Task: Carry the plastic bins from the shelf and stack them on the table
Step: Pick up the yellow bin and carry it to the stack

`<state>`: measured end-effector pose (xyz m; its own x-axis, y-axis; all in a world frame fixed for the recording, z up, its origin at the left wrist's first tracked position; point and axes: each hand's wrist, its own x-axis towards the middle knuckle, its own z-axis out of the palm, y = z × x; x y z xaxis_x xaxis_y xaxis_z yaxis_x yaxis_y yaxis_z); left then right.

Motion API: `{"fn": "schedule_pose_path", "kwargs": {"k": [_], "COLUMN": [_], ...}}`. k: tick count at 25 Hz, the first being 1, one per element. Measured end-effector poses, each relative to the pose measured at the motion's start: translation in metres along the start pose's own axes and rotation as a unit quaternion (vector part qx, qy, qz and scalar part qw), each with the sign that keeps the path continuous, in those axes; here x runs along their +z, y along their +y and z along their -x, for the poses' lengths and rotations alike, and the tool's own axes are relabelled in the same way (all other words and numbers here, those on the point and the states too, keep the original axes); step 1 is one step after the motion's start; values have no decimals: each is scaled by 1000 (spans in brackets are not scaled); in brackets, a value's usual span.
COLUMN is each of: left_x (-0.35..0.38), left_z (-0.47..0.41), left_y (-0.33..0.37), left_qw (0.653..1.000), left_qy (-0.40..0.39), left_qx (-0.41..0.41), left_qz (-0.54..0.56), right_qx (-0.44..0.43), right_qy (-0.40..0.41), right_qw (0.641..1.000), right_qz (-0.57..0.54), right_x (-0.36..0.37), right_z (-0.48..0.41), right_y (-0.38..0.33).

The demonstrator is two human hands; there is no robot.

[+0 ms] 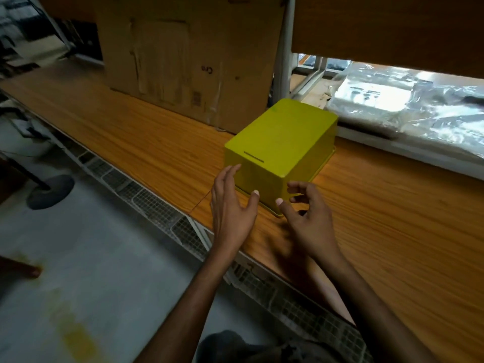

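The yellow plastic bin sits upside down on the wooden table, its flat base facing up and its rim down on the wood. Its near end lies close to the table's front edge, right before me, and its far end points toward the back edge. A thin dark slot runs across the base near my end.

My left hand is spread open at the bin's near left side, fingers straight and slightly fanned. The longest fingertip reaches the bin's left corner and the thumb lies over the near wall. It has hold of nothing.

My right hand is at the near right corner, thumb pointing at the low part of the near wall, the other fingers loosely curled beside the corner. They close on nothing, and I cannot tell whether the thumb tip actually touches the plastic.

A big cardboard box stands along the back edge, just behind and left of the bin. Beyond the back edge to the right, clear plastic-wrapped packages lie on a lower shelf. A wire mesh tray runs under the front edge, and a round black stand base rests on the grey floor to the left.
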<state>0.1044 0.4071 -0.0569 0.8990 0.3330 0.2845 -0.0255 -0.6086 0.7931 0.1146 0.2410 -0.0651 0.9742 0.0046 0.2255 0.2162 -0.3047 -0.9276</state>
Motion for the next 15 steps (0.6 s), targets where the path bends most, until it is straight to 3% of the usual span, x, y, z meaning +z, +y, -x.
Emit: {"fn": "schedule_pose_path", "kwargs": {"k": [7, 11, 15], "left_x": [-1, -6, -11], "left_z": [-59, -96, -120], "left_y": [-37, -67, -87], "left_qw": [999, 991, 970], "left_qy": [-38, -119, -209], "left_qx": [-2, -34, -64], "left_qz": [27, 55, 106], "right_qx": [48, 95, 135], "right_qy": [86, 146, 130], "right_qw": [994, 981, 972], "right_qz": [48, 81, 138], "right_x": [35, 59, 85], "right_z": [-16, -18, -13], "right_y": [16, 20, 15]}}
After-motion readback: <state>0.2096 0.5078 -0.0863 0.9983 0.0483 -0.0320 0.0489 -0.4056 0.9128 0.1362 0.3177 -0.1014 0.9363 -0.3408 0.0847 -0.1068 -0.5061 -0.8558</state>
